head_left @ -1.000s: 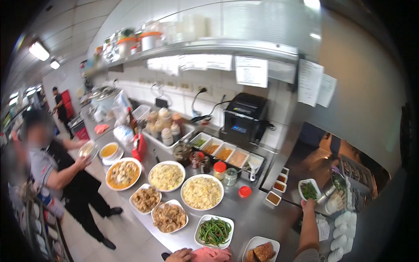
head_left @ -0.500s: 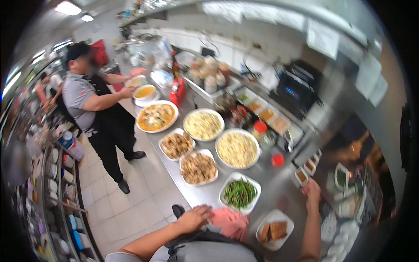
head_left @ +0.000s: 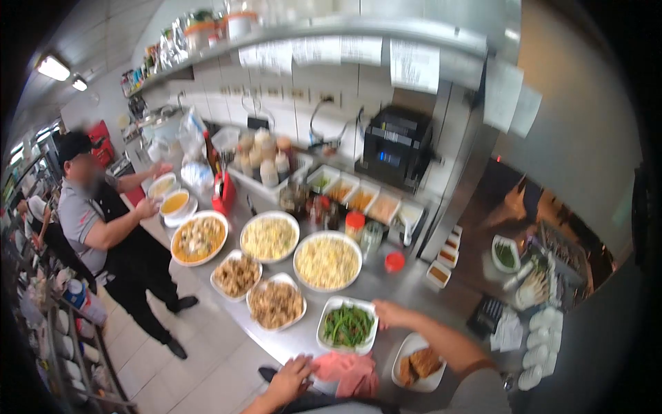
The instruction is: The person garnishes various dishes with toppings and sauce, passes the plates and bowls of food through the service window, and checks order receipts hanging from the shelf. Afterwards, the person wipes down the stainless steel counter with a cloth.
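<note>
A white square dish of green beans [head_left: 347, 326] sits near the counter's front edge. My right hand [head_left: 393, 314] is at its right rim, fingers closed on the edge. Beside a crumpled pink cloth [head_left: 346, 372], my left hand [head_left: 292, 378] rests at the counter edge with fingers apart, holding nothing. A white plate with browned pieces [head_left: 419, 363] lies below my right forearm. Left of the beans are two dishes of brown fried food [head_left: 276, 305] and two round bowls of yellow rice [head_left: 327, 261].
A person in a black apron [head_left: 124, 221] stands at the left by a yellow soup bowl [head_left: 175, 202] and an orange dish [head_left: 199, 238]. Behind are squeeze bottles [head_left: 267, 172], a black printer [head_left: 394, 148] and ingredient trays [head_left: 360, 200]. Sauce dishes [head_left: 438, 274] and a greens dish [head_left: 505, 254] stand right.
My right hand has moved from the greens dish at the right, past the sauce dishes, to the green beans' rim. The other person's hands have moved apart, and a pale bowl now stands by the soup.
</note>
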`<state>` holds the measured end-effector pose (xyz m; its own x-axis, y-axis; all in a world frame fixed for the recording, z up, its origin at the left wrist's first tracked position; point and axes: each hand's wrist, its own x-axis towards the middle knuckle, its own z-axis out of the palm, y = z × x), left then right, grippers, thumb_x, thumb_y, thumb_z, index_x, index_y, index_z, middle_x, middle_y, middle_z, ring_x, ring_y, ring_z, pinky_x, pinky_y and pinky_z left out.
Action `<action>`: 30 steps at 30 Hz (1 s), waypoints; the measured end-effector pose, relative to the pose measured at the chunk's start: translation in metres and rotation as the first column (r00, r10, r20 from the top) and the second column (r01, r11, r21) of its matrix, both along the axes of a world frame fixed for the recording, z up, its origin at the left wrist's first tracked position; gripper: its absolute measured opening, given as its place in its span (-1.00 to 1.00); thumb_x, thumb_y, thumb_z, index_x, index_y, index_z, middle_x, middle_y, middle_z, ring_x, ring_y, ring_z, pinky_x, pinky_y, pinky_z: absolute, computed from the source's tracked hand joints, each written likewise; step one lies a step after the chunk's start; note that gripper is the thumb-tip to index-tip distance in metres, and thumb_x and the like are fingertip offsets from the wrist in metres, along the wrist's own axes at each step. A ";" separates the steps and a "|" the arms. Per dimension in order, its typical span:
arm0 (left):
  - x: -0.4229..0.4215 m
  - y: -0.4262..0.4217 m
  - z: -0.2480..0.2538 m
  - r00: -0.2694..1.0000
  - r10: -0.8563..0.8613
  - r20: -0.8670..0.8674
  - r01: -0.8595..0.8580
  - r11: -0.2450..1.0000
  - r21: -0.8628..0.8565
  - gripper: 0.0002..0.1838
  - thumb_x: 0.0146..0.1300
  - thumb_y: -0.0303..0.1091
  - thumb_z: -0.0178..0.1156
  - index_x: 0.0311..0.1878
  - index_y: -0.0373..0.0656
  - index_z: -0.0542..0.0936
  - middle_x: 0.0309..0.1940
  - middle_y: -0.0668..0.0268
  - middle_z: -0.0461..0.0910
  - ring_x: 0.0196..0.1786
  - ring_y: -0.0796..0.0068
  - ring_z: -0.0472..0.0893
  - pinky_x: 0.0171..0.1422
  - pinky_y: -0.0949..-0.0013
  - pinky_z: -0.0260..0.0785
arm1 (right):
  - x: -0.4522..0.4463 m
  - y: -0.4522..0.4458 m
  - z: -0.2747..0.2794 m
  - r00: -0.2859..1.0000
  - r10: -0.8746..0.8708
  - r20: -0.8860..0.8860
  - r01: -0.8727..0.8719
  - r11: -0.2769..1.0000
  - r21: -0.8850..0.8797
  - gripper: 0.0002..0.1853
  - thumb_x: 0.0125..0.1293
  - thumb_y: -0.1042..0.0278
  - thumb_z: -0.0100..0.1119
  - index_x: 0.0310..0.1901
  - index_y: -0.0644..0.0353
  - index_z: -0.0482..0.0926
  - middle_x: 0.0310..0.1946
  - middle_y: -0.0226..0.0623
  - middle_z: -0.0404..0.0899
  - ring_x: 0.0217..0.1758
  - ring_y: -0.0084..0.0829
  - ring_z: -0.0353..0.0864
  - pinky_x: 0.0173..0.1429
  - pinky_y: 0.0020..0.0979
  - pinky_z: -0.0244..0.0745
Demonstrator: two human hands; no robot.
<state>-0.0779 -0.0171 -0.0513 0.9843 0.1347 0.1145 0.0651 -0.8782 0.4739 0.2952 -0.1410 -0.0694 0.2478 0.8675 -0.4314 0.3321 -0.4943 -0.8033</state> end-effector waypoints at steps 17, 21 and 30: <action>-0.001 -0.007 0.034 0.997 0.057 -0.049 -0.065 0.981 -0.185 -0.53 0.13 -0.47 0.22 0.17 -0.10 0.49 0.30 0.00 0.32 0.22 -0.08 0.41 0.25 0.11 0.34 | 0.083 -0.182 0.062 0.585 -0.810 -0.031 0.785 0.557 0.271 -0.79 0.41 0.49 -0.18 -0.08 0.36 0.45 -0.55 -0.16 0.57 -0.66 -0.41 0.57 -0.65 -0.44 0.46; 0.002 0.003 0.014 0.998 0.001 -0.070 -0.008 0.996 -0.093 -0.39 0.06 -0.34 0.33 0.25 -0.02 0.44 0.29 0.10 0.35 0.29 0.00 0.40 0.35 0.06 0.27 | 0.114 -0.228 0.049 0.366 -0.923 -0.118 0.884 0.305 0.354 -0.79 0.29 0.53 -0.19 -0.32 0.38 0.50 -0.67 -0.16 0.51 -0.77 -0.45 0.44 -0.76 -0.43 0.26; 0.013 -0.011 0.037 0.969 0.079 -0.234 -0.106 0.989 -0.106 -0.42 0.07 -0.31 0.37 0.22 0.06 0.49 0.26 0.18 0.41 0.32 0.01 0.39 0.35 0.08 0.33 | 0.182 -0.247 0.010 -0.074 -0.985 -0.156 0.970 -0.107 0.217 -0.73 0.38 0.38 -0.03 -0.19 0.52 0.44 -0.55 -0.01 0.57 -0.68 -0.26 0.57 -0.67 -0.32 0.48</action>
<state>-0.0647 -0.0282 -0.0144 0.9650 0.2252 -0.1342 0.2618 -0.8029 0.5355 0.4773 -0.3880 -0.0595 0.9230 -0.2785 -0.2657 -0.3187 -0.1657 -0.9333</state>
